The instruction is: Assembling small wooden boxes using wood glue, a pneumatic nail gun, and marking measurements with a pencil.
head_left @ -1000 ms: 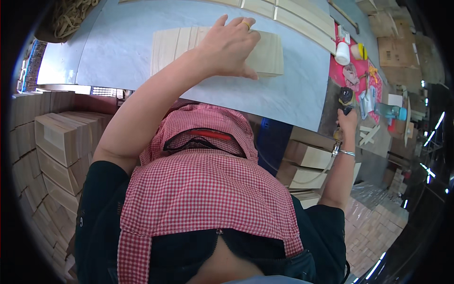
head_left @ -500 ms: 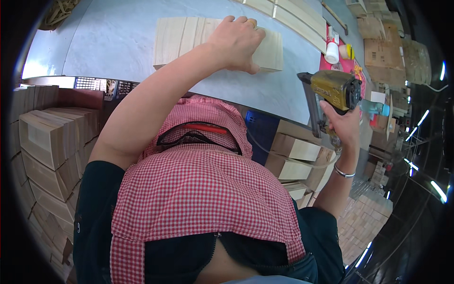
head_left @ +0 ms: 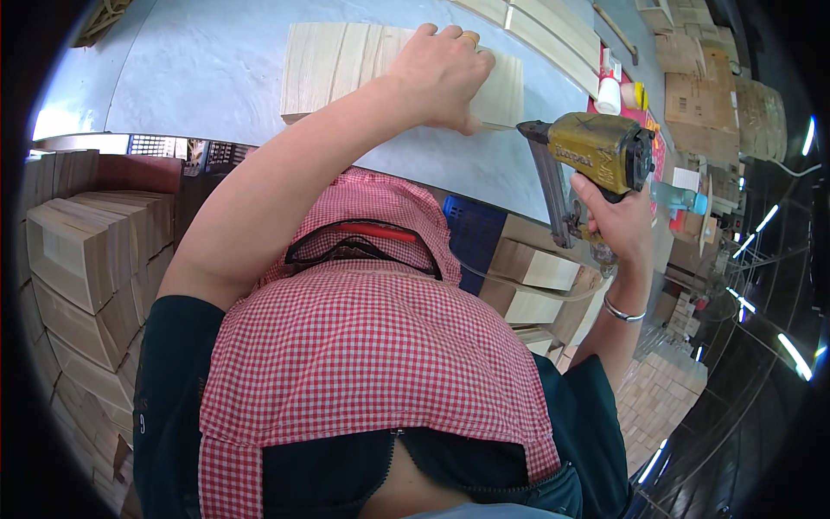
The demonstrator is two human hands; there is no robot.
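A pale wooden box-like piece (head_left: 333, 65) lies on the grey-blue tabletop (head_left: 199, 69). Over its right part rests my left hand (head_left: 443, 73), fingers across the top and far side, thumb at the near edge, gripping it. In my right hand (head_left: 624, 221) is a yellow and black pneumatic nail gun (head_left: 592, 151), fingers wrapped round its handle. The gun's dark nose points left, close to the right near corner of the wooden piece; whether it touches cannot be made out.
Long pale boards (head_left: 553, 39) lie at the table's far side. A white bottle (head_left: 609, 95) and a yellow tape roll (head_left: 635, 95) stand at the right. Stacked wooden boxes (head_left: 78, 251) rise on the left; more wooden pieces (head_left: 536, 290) and a blue crate (head_left: 471, 233) sit below the table edge.
My right hand has brought the nail gun left, its nose now beside the wooden piece's corner. My left hand keeps its hold on the piece.
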